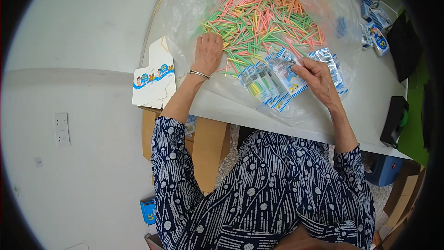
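A heap of thin pink, green, yellow and orange sticks point(263, 18) lies on a clear plastic sheet point(185, 0) spread over the white table point(370, 97). My left hand point(207, 53) rests palm down at the heap's near left edge, fingers on the sticks, a metal bangle on the wrist. My right hand point(319, 79) pinches a small clear packet with blue and white edges point(290, 78). Several filled packets of the same kind point(261, 85) lie fanned out between my hands, and others point(334, 65) lie just past my right hand.
Flat printed cartons point(155, 76) lie at the table's left edge. Small blue and white boxes point(373, 11) are stacked at the far right, beside a black bag point(404, 41). A black device point(394, 120) sits at the right edge. Cardboard boxes point(208, 148) stand under the table.
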Tool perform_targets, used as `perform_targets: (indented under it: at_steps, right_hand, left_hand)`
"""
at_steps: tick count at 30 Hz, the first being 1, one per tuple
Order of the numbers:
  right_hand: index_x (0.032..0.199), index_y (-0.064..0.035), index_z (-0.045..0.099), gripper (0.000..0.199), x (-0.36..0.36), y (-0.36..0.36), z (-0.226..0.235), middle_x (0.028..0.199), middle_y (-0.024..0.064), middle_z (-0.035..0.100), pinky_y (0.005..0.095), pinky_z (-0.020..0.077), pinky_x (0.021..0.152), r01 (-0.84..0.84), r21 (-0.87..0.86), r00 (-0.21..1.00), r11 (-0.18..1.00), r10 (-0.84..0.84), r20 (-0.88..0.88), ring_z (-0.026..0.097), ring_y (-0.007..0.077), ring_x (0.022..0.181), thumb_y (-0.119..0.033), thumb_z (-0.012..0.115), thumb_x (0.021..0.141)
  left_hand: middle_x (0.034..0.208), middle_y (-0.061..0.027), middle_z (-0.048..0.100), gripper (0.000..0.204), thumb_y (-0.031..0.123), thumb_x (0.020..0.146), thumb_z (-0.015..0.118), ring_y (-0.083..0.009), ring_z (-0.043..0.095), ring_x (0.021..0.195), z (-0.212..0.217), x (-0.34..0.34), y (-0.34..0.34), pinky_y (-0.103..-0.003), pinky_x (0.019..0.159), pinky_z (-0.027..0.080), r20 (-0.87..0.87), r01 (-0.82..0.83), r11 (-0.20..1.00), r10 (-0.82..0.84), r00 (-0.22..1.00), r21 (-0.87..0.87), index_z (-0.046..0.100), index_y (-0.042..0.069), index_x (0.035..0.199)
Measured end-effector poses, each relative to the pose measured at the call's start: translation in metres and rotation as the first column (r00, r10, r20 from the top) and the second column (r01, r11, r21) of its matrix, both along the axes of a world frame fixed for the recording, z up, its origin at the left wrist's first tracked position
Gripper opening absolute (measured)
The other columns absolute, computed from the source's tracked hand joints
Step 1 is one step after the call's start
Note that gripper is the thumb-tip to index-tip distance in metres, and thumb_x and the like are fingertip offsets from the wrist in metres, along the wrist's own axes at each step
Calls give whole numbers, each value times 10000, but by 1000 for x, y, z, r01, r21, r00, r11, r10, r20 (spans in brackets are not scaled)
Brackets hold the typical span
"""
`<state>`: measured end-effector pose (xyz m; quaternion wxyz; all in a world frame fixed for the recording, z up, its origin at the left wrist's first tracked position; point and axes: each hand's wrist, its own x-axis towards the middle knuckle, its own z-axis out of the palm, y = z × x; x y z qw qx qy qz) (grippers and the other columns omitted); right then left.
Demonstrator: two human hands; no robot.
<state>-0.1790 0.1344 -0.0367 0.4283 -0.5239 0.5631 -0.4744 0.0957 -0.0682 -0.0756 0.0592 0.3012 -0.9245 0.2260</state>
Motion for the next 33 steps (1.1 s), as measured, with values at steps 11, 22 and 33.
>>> perform_targets:
  at_steps: [11,22,33]
  right_hand:
    - [802,-6,625,214,-15,-9,0,675,-55,518,217,315,565,24,-11,999,1000,-24,38,421,22,636,-196,618,900]
    - [977,-62,634,144,2,-82,-6,889,-14,648,242,456,770,143,4,659,990,-98,746,585,64,807,-192,598,924]
    - [1040,-9,587,173,23,-118,-35,979,86,651,362,480,882,200,139,228,970,-184,956,618,182,907,-147,558,940]
  left_hand:
    - [824,-116,569,107,96,779,547,-276,548,812,37,15,-18,-420,712,414,57,-30,994,24,998,106,517,54,873]
    - [886,-131,629,290,218,938,532,-245,640,836,69,-53,-3,-405,759,561,-172,560,-281,764,622,780,578,-55,1023]
    - [932,-162,636,211,137,931,508,-269,652,822,38,-113,24,-414,758,575,-215,811,-417,820,531,410,579,-43,1016]
